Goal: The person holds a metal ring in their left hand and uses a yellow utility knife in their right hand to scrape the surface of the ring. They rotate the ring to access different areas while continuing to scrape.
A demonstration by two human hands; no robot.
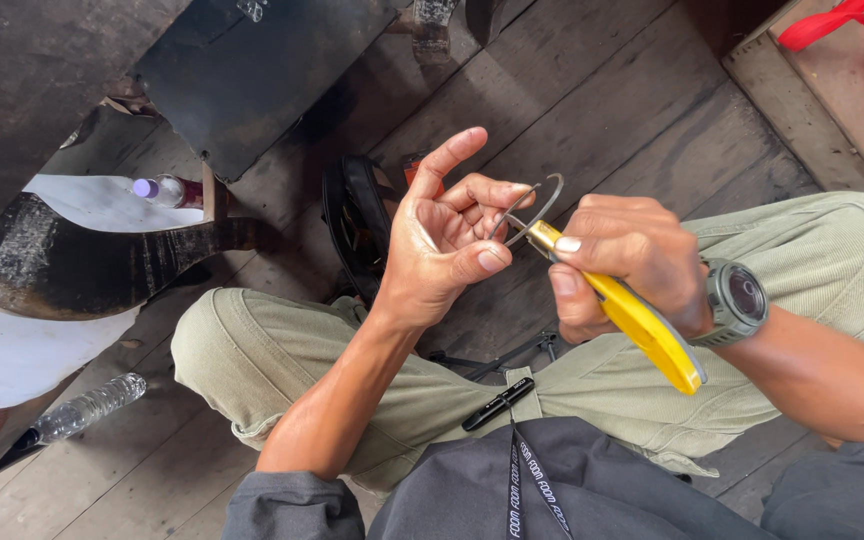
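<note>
While my left hand [444,235] pinches the thin wire ring [530,205] between thumb and curled fingers above my knee, my right hand [620,262], closed round the yellow-handled pliers [637,318], should bite squarely and bend slowly.

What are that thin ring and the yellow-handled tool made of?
The ring looks like thin bare metal wire, grey with a dull sheen. The pliers seem to have metal jaws under smooth, glossy yellow grips, probably plastic or rubber.
</note>
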